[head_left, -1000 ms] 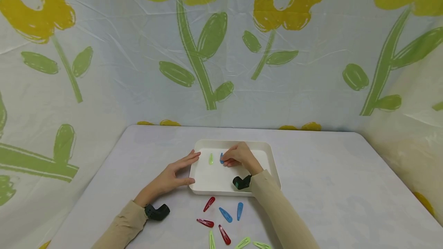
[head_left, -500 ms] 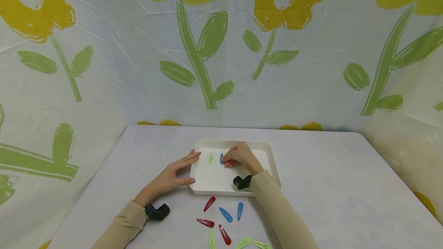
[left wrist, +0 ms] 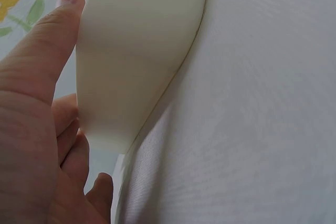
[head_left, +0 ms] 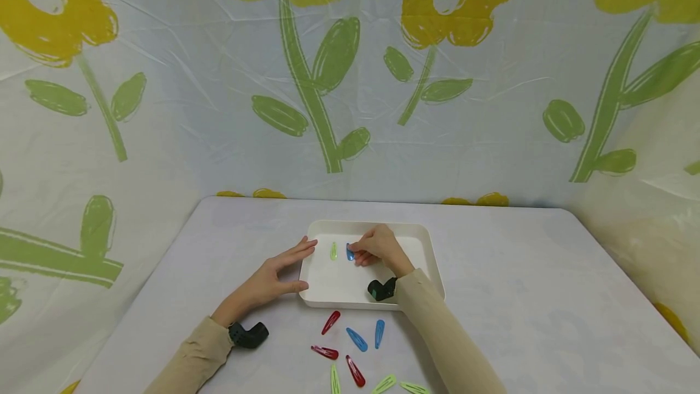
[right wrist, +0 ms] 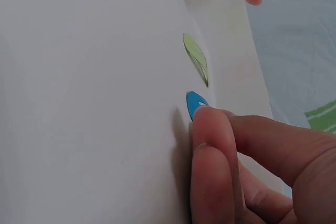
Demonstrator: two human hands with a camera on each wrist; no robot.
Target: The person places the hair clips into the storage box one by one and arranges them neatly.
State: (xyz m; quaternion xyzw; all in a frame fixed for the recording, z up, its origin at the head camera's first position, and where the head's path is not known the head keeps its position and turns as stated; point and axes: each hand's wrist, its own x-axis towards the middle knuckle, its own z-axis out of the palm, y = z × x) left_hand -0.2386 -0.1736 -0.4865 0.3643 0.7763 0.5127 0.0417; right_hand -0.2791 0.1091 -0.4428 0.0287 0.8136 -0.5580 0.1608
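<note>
My right hand [head_left: 381, 247] is inside the white tray [head_left: 333, 290], pinching a blue hair clip [right wrist: 194, 102] between thumb and fingers, close to the tray floor. Part of that clip is hidden behind the fingertips. Beside it, to the left, a light green hair clip [head_left: 334, 251] lies on the tray floor, roughly parallel. My left hand [head_left: 270, 277] rests against the tray's left side with its fingers spread. In the left wrist view, its thumb [left wrist: 47, 45] touches the tray's rim.
In front of the tray lie three red hair clips [head_left: 330, 323], two blue hair clips [head_left: 357, 340] and three light green hair clips [head_left: 384, 384] on the white table [head_left: 525, 297]. A flower-printed sheet [head_left: 219, 78] hangs behind. Both wrists carry black cameras [head_left: 248, 335].
The blue clip in my right hand has tilted and shifted very slightly left. My left hand and the tray stay in place.
</note>
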